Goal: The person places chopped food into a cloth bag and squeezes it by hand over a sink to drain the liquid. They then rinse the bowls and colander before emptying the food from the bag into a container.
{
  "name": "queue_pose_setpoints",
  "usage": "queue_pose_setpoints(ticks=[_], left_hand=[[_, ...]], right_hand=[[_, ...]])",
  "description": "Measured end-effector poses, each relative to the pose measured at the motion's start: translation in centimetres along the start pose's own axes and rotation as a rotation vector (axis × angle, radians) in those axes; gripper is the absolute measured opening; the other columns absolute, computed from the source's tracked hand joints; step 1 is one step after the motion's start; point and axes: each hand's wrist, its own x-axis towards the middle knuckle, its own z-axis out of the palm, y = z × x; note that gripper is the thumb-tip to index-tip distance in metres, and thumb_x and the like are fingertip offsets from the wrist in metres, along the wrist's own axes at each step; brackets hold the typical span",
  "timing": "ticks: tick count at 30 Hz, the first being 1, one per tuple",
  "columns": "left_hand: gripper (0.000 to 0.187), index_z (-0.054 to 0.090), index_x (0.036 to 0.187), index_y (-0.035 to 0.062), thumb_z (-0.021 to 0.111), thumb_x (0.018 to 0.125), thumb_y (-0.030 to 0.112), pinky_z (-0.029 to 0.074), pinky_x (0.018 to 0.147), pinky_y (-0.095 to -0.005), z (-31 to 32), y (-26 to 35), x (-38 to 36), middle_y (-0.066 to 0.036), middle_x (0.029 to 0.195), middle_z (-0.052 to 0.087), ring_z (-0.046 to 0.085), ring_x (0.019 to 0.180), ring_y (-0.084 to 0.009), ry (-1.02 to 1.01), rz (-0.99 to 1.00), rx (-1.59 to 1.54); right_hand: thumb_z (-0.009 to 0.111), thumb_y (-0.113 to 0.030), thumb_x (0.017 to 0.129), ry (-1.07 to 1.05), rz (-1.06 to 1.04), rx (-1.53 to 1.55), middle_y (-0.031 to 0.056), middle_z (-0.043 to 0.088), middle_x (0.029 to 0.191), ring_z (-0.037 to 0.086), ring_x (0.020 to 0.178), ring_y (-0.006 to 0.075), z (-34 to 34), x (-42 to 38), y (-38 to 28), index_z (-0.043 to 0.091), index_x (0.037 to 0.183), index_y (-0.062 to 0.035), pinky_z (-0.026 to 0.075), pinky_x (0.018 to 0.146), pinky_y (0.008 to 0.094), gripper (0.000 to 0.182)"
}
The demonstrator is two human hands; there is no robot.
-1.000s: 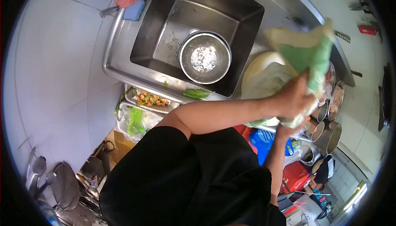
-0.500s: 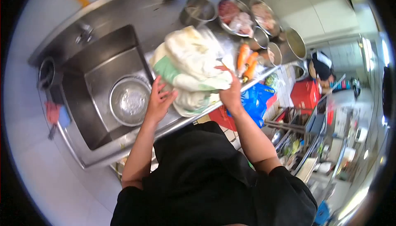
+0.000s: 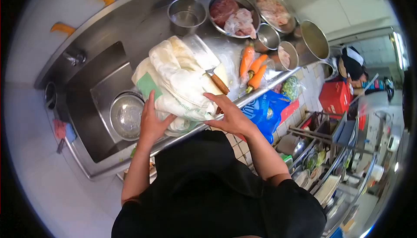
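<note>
A bulky white and green plastic bag (image 3: 176, 84) lies on the steel counter (image 3: 143, 29) beside the sink. My left hand (image 3: 152, 123) presses flat against the bag's near left side. My right hand (image 3: 228, 114) rests with fingers spread on the bag's near right corner. A cleaver (image 3: 206, 60) with a wooden handle lies just beyond the bag. Three carrots (image 3: 252, 66) lie to its right.
A steel bowl (image 3: 126, 115) sits in the sink (image 3: 93, 103). At the back stand an empty steel pot (image 3: 186, 14), bowls of raw meat (image 3: 232, 12), and smaller steel containers (image 3: 289, 53). A blue bag (image 3: 265, 110) and red crates (image 3: 334, 97) sit on the floor. Another person (image 3: 352, 62) is at far right.
The bag has been lowered from the air onto the counter, and both hands now lie flat on it. The view has swung from the sink toward the counter.
</note>
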Motion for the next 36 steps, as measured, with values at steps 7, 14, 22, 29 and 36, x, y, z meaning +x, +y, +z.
queue_pose_setpoints(ticks=[7,14,22,29,36], left_hand=[[0.108,0.026,0.157,0.0105,0.089,0.071,0.029,0.047,0.101,-0.0416,-9.2,-14.9,-1.6,-0.023,0.146,0.047,0.055,0.122,-0.0294,0.239,-0.564,-0.277],[0.09,0.041,0.142,-0.011,0.079,0.077,0.037,0.046,0.105,-0.0397,-9.5,-40.8,-5.4,-0.028,0.137,0.057,0.059,0.124,-0.0345,0.232,-1.078,-0.092],[0.04,0.059,0.125,0.0074,0.056,0.085,0.012,0.052,0.089,-0.0532,-8.8,-27.9,-3.4,-0.027,0.104,0.069,0.067,0.1,-0.0448,0.365,-0.888,0.258],[0.041,0.065,0.119,0.0016,0.059,0.078,0.009,0.053,0.09,-0.0452,-19.7,-33.4,-0.3,-0.025,0.11,0.07,0.068,0.101,-0.0393,0.677,-0.625,0.089],[0.029,0.063,0.11,0.005,0.067,0.081,0.005,0.049,0.057,-0.0331,-22.4,-35.3,-1.3,-0.007,0.086,0.066,0.063,0.074,-0.0187,0.69,-0.728,-0.9]], right_hand=[[0.085,-0.017,0.076,-0.043,-0.024,0.025,0.0128,0.055,0.124,0.055,0.092,0.0226,-0.8,0.9,0.4,0.043,0.15,-0.0139,0.049,0.083,0.033,0.086],[0.091,-0.018,0.065,0.085,0.063,-0.067,0.0124,0.051,0.133,0.053,0.085,0.0162,1.5,-1.2,0.2,0.035,0.154,-0.0067,0.049,0.08,0.0309,0.105],[0.081,-0.008,0.078,0.192,0.197,-0.186,0.0143,0.052,0.133,0.057,0.081,0.0137,4.0,-3.9,-2.1,0.033,0.155,-0.0099,0.05,0.074,0.0278,0.091],[0.073,-0.016,0.089,0.294,0.195,-0.23,0.0121,0.057,0.123,0.057,0.083,0.0134,5.3,-3.3,-6.0,0.043,0.148,-0.0055,0.049,0.074,0.0271,0.068],[0.069,-0.008,0.088,0.051,-0.391,-0.332,0.0144,0.068,0.089,0.064,0.077,0.0248,15.7,4.2,-15.9,0.068,0.101,0.001,0.05,0.071,0.0331,0.016]])
